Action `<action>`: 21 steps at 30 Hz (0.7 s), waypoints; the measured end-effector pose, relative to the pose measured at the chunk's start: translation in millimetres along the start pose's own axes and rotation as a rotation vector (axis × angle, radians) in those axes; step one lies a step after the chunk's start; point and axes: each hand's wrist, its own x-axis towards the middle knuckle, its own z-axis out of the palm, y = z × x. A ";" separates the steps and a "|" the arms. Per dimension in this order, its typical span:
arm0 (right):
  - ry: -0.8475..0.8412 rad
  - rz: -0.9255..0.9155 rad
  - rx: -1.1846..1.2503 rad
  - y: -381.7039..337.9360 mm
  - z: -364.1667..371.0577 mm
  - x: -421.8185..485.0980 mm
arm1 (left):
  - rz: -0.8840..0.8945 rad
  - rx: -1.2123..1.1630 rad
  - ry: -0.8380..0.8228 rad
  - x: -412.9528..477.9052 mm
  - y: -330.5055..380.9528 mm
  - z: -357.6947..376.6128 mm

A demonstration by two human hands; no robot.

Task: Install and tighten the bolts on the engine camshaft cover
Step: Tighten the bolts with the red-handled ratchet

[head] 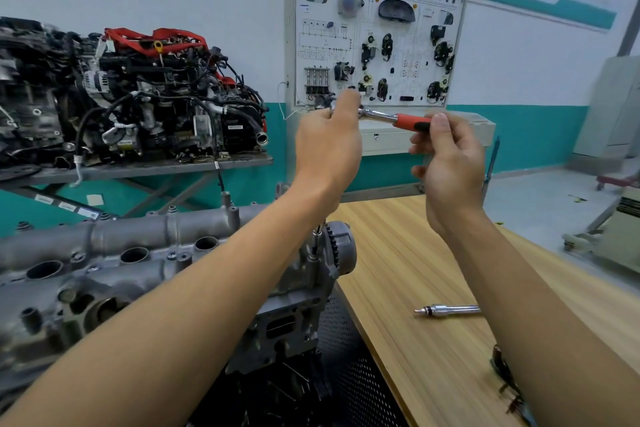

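Grey cast-metal camshaft cover (114,253) fills the lower left of the frame, lying lengthwise with a row of round wells along its top. Its right end reaches frame centre, beside a toothed sprocket (341,248). Pale wooden table (398,270) takes the lower right, its edge just beside the engine. Upper left: a second engine (138,90), black hoses and red wiring, sits on a steel stand. Upper centre: a white training board (377,35) with car parts mounted on it stands against the wall. Both of the person's bare arms reach up from the bottom edge to mid-frame. Left hand (327,146) has its fingers curled over the head of a ratchet wrench (391,118). Right hand (450,163) pinches the orange-and-black handle between thumb and fingertips, the other fingers loosely bent. Wrench held about level, well above the cover. Below the left wrist a thin steel shaft (316,239) stands upright on the cover's right end; its top is hidden by the forearm. A chrome extension bar (450,309) lies on the table, lower right, partly behind the right forearm.
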 end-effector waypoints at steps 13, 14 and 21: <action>0.055 -0.431 0.241 -56.8 32.3 -88.1 | -0.109 -0.047 0.000 10.0 5.6 -7.7; 0.044 -0.439 0.233 -57.8 33.7 -90.3 | -0.107 -0.046 0.007 9.7 5.8 -8.1; -0.095 -0.465 0.078 -63.0 9.4 -74.6 | -0.114 -0.091 -0.006 6.1 6.2 -8.6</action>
